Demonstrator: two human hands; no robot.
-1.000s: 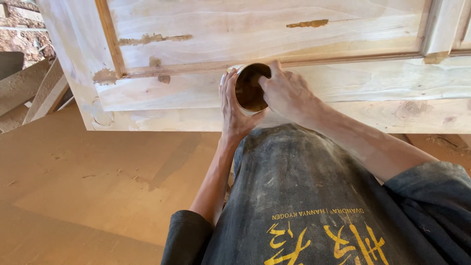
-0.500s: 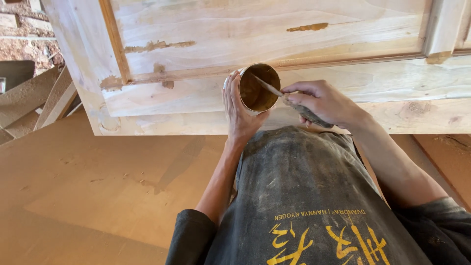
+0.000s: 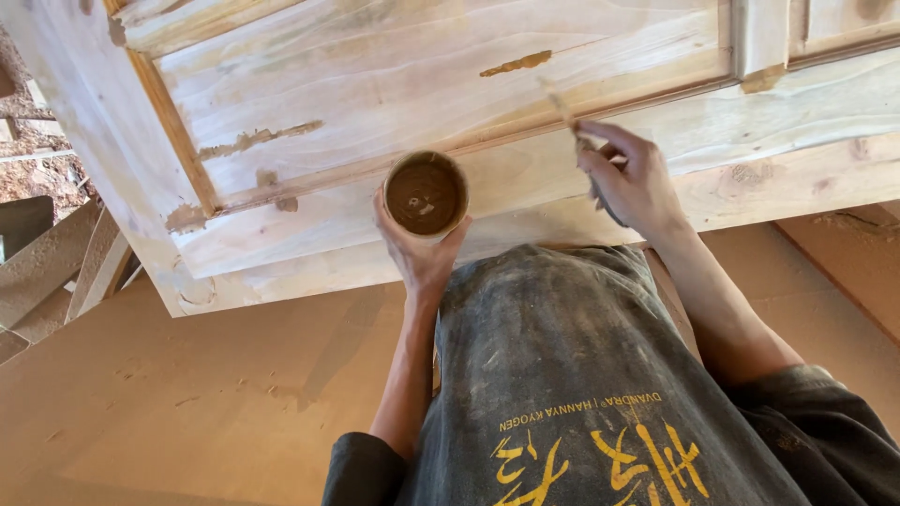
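Head view: looking down at work.
Knife: thin putty blade (image 3: pixel 560 101), long axis tilts up-left, tip on door panel (image 3: pixel 375 75).
R hand (image 3: pixel 630 178): fingers clamped on handle.
L hand (image 3: pixel 419 251): wrapped round filler tin (image 3: pixel 426 194), left of blade.

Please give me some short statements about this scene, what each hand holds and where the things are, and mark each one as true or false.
1. The left hand holds a round tin with brown paste inside. True.
2. The right hand is empty. False: it grips a thin putty knife that points up at the wooden door.
3. The tin has a lid on it. False: it is open, and the paste shows.
4. The door carries brown filler patches. True.
5. The knife's tip is inside the tin. False: it is over the door panel, apart from the tin.
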